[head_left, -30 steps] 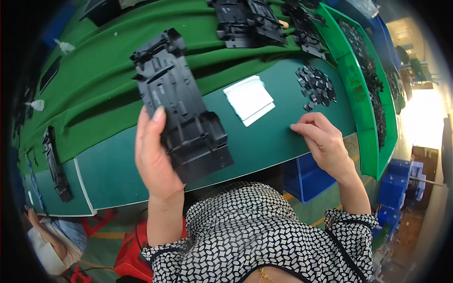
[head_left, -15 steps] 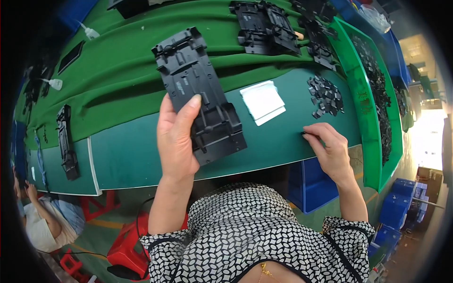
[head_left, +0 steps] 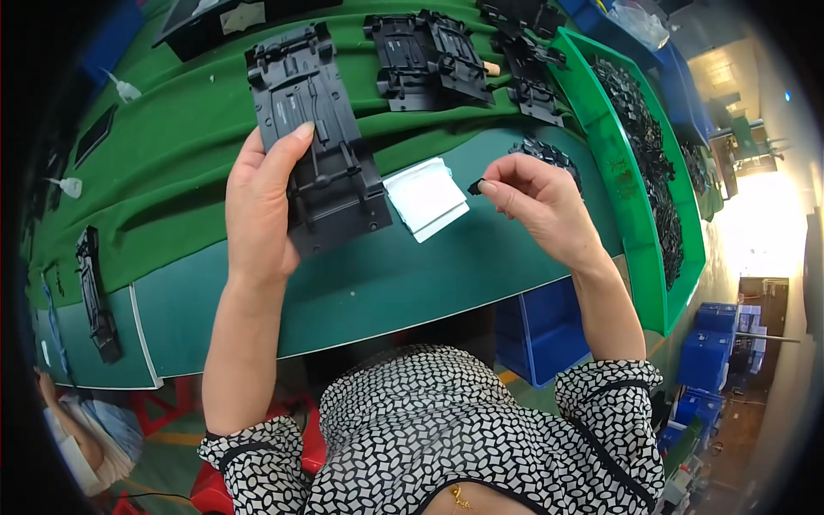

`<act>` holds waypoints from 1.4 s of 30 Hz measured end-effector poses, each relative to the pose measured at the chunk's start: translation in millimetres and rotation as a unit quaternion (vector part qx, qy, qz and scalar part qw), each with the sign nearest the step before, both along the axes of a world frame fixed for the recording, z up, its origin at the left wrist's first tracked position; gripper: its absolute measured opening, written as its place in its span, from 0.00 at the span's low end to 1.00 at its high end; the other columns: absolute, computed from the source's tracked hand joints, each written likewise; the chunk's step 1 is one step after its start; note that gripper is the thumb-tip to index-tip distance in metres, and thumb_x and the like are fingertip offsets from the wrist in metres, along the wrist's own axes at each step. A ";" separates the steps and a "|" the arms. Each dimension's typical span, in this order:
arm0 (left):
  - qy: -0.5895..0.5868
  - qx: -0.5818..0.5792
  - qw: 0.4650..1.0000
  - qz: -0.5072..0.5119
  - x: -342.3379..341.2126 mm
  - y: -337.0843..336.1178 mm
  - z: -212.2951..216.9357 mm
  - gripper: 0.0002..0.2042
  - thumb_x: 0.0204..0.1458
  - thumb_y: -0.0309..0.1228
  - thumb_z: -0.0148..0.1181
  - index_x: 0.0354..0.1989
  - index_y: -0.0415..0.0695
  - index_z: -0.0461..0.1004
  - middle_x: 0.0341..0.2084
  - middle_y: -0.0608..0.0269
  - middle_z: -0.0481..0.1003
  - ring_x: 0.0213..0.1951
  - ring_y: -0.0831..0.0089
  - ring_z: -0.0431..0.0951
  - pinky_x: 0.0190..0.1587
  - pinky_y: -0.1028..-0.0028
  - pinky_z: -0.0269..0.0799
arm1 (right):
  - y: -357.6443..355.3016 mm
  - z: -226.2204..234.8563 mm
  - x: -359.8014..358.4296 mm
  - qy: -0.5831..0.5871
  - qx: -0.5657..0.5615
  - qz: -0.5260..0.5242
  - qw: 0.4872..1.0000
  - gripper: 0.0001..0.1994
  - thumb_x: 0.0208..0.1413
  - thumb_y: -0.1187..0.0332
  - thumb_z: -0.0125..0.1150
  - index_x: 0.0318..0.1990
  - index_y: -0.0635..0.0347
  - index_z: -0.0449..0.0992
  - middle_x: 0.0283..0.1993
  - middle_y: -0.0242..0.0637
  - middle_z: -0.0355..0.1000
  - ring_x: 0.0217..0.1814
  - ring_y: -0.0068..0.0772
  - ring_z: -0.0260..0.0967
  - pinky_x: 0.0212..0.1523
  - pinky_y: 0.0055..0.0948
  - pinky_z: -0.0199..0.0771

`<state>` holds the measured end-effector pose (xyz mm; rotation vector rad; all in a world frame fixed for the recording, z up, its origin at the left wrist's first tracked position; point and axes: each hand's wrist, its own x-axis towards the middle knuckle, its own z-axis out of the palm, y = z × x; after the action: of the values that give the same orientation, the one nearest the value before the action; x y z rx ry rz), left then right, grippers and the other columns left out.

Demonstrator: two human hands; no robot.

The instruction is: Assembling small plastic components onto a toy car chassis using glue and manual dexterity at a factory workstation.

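Flat dark-green worktop [head_left: 412, 283]: runs across in front of the person, its near strip bare
Rumpled bright-green cloth [head_left: 172, 154]: lies in folds over the far side of the worktop, with more black moulded panels [head_left: 408, 60] resting on it
Long green plastic bin [head_left: 642, 232]: stands on the right, filled with small dark parts
Long black moulded-plastic panel [head_left: 335, 137]: lifted over cloth and worktop, ribbed face showing, far end slanting left
Left hand [head_left: 264, 189]: clasps the panel by its left edge, thumb laid on the ribbed face
Right hand [head_left: 545, 206]: raised above the worktop, thumb and forefinger closed in a pinch
Stacked rectangular white sheets [head_left: 425, 197]: lie on the worktop between the hands
Loose pile of small black pieces [head_left: 549, 153]: on the worktop beyond the right hand, partly hidden by it
Single small black piece [head_left: 475, 186]: pinched at the right fingertips, near the white sheets, apart from the panel
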<state>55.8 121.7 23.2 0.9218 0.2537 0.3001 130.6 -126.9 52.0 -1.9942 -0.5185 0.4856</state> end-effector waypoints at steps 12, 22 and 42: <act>0.050 -0.022 0.999 -0.001 -11.8 3.4 -3.9 0.09 0.54 0.28 0.55 0.42 0.40 0.70 0.32 0.66 0.76 0.29 0.81 0.77 0.33 0.79 0.75 | 33.7 -20.6 14.4 -0.307 -0.070 0.107 0.943 0.03 0.49 0.75 0.59 0.32 0.63 0.74 0.29 0.38 0.65 0.29 0.38 0.64 0.29 0.30 0.66; 0.062 -0.016 0.998 0.000 -13.3 0.4 -3.1 0.09 0.53 0.28 0.55 0.42 0.40 0.70 0.32 0.65 0.76 0.28 0.81 0.76 0.32 0.79 0.75 | 38.2 -24.0 17.9 -0.397 -0.130 0.157 0.895 0.05 0.48 0.76 0.59 0.33 0.59 0.74 0.28 0.36 0.63 0.32 0.38 0.62 0.35 0.33 0.62; 0.068 -0.010 0.998 0.014 -15.2 -1.3 -3.5 0.09 0.53 0.28 0.55 0.42 0.40 0.71 0.30 0.67 0.76 0.28 0.83 0.76 0.32 0.80 0.73 | 34.4 -31.6 14.8 -0.431 -0.132 0.181 0.874 0.03 0.45 0.75 0.61 0.29 0.60 0.75 0.27 0.33 0.61 0.33 0.34 0.62 0.35 0.32 0.57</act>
<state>40.6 120.3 19.7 0.9215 0.3951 0.2613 145.4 -92.4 20.4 -2.3297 -1.4594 -0.1741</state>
